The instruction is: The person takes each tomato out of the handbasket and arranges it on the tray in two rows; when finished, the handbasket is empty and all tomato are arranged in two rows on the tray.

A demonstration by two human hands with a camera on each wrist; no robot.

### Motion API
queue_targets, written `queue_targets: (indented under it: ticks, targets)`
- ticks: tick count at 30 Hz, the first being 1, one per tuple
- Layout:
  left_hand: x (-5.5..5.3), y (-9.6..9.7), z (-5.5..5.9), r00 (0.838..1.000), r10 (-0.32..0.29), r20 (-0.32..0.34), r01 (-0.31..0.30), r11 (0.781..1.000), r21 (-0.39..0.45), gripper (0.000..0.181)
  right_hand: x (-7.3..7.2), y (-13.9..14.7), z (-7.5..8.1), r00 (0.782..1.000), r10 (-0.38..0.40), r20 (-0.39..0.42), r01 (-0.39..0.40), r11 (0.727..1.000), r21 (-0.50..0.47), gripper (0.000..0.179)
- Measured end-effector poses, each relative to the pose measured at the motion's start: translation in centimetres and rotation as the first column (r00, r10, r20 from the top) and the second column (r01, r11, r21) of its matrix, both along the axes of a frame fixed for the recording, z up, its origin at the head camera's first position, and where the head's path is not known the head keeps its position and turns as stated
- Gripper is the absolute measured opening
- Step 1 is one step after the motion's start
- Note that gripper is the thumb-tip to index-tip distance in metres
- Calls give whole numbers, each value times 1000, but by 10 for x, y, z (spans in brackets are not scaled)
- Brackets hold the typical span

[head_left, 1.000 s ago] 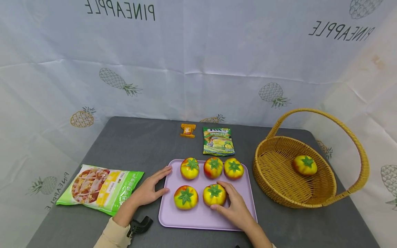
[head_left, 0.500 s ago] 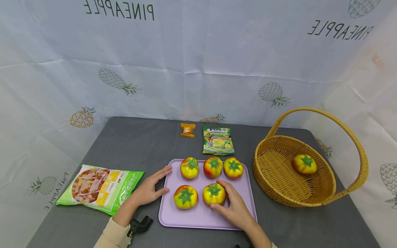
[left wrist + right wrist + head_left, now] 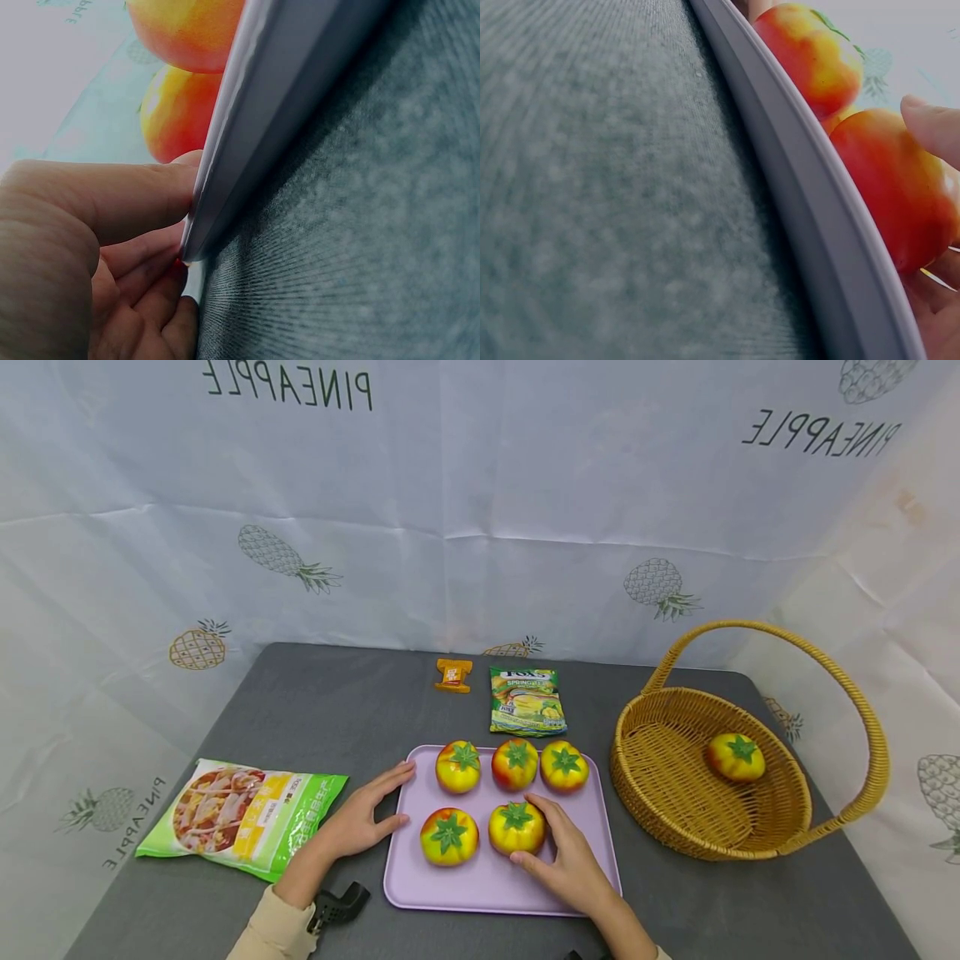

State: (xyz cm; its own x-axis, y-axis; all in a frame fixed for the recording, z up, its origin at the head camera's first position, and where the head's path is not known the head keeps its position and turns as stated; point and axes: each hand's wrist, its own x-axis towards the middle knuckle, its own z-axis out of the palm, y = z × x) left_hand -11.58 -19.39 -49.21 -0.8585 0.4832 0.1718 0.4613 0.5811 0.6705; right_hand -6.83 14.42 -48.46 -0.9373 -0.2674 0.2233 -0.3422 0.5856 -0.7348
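A lilac tray (image 3: 480, 893) on the grey table carries several glossy yellow-and-red tomato-like fruits with green star-shaped leaf tops. Three are in the back row, including one fruit (image 3: 458, 767) at its left end. In front are a left fruit (image 3: 449, 837) and a right fruit (image 3: 516, 829). My right hand (image 3: 566, 862) holds that right fruit between thumb and fingers, leaf top up. In the right wrist view the thumb reaches over the held fruit (image 3: 892, 187). My left hand (image 3: 362, 817) touches the tray's left rim with thumb and extended fingers, seen close in the left wrist view.
A wicker basket (image 3: 645, 760) with a tall handle stands at right, holding one similar fruit (image 3: 736, 757). A green-and-white food bag (image 3: 247, 818) lies at left. Behind the tray lie a green candy packet (image 3: 528, 702) and a small orange-wrapped sweet (image 3: 453, 676).
The fruit in my right hand has shifted very slightly left and back on the tray. My left hand stays at the tray's rim.
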Motion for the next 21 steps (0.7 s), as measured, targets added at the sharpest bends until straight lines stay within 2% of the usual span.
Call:
queue_targets:
  ticks: [5,9,16,21]
  targets:
    - [0,0,-1,1000,0,3,0,1000,0,62,0,4,2,997,-10,-73,10,1000,-5,73]
    - [-1,0,-1,1000,-1,-1,1,1000,2,61,1,11,7,995,-31,-98,30,1000,-8,73]
    - [0,1,1,1000,-1,-5,1,1000,-5,62,-4,34,25,985,-97,-139,95,995,-27,75]
    - [0,1,1,1000,3,-6,-3,1000,-5,62,-12,58,41,980,-143,-137,142,990,-15,74]
